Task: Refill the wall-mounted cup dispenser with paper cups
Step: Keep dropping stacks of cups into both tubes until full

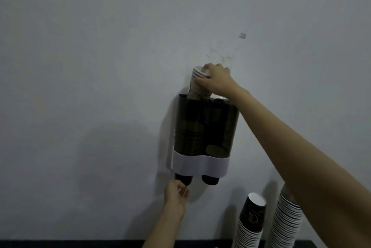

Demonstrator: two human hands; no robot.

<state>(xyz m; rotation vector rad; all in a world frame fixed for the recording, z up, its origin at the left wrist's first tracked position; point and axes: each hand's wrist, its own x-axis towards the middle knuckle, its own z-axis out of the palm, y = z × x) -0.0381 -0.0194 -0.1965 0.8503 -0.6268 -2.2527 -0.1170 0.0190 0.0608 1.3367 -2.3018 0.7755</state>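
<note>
The cup dispenser (204,133) is fixed to the grey wall (100,66): two dark translucent tubes side by side above a white band (200,164). The right hand (215,80) is closed around a short stack of paper cups (198,85), whose lower end sits inside the top of the left tube. The left hand (176,197) is below the dispenser, fingers loosely curled, fingertips at the dark cup (44,179) protruding from the left outlet; a firm grip cannot be confirmed. Two tall cup stacks (251,225) stand lower right on the dark bench (80,244)
</note>
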